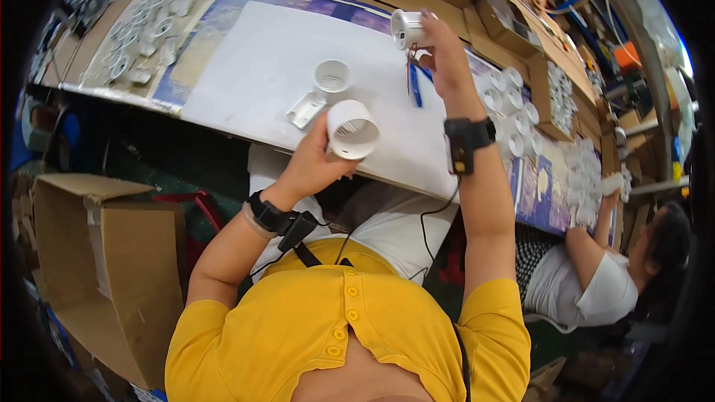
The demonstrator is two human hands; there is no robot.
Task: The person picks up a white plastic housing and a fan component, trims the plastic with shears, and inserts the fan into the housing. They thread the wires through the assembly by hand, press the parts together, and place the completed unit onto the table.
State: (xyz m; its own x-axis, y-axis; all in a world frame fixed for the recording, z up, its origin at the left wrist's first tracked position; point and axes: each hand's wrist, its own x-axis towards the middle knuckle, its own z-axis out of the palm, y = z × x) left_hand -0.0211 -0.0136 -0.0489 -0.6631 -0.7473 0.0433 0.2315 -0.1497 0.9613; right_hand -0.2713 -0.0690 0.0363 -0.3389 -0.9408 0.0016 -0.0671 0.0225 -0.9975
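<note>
My left hand [313, 164] is closed round a white cylindrical housing [353, 131], tilted so that its open end and a slotted inner face show. Up and to the right, my right hand [445, 52] grips a white round fitting [409, 30] with thin wires hanging below it. Behind those wires lies a pair of blue-handled pliers [416, 89], partly hidden by my right hand. Another white cup-shaped housing [332, 76] stands on the white sheet [253, 67]. Beside it, close to my left hand, is a small white rectangular part [306, 109].
Several white cups and brackets [145, 30] are spread at the table's left end. More white housings [514, 104] stand to the right, before cardboard trays [510, 18]. An open cardboard box [141, 268] is at my lower left. A co-worker [588, 283] sits at the right.
</note>
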